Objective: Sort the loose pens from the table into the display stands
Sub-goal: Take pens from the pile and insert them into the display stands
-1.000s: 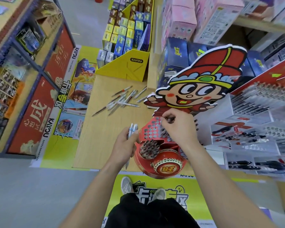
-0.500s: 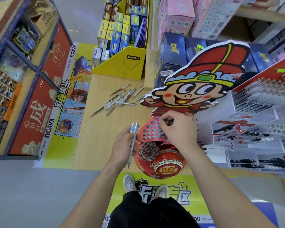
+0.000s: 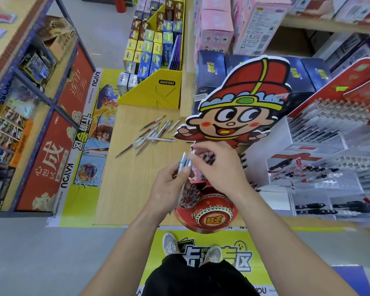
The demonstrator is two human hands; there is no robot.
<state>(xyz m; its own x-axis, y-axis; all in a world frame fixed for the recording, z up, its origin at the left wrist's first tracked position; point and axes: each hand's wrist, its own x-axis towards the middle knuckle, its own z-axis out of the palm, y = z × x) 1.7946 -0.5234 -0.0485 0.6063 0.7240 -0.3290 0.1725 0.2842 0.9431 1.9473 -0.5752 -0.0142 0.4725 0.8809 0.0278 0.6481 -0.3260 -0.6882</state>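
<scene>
Red plastic makes up the display stand [image 3: 214,212], whose holed panel sits directly behind and below the grip. The left hand [image 3: 167,189] curls round a small bundle of held pens [image 3: 183,165], pinned upright between thumb and fingers. The right hand [image 3: 220,176] reaches across with curled fingertips [image 3: 193,153] at the tops of that bundle — whether they have closed on one pen is lost to blur. The step in hand looks like drawing one pen out to seat it in the stand. To do it well, the left grip should loosen just enough to free a single pen. The right hand should take that pen near its top, keep it upright and lower it straight into a free hole, clear of the pens already standing there. The loose pens [image 3: 152,135] lie in a heap on the wooden table [image 3: 124,184], beyond the grip and to its left — well apart from both hands
</scene>
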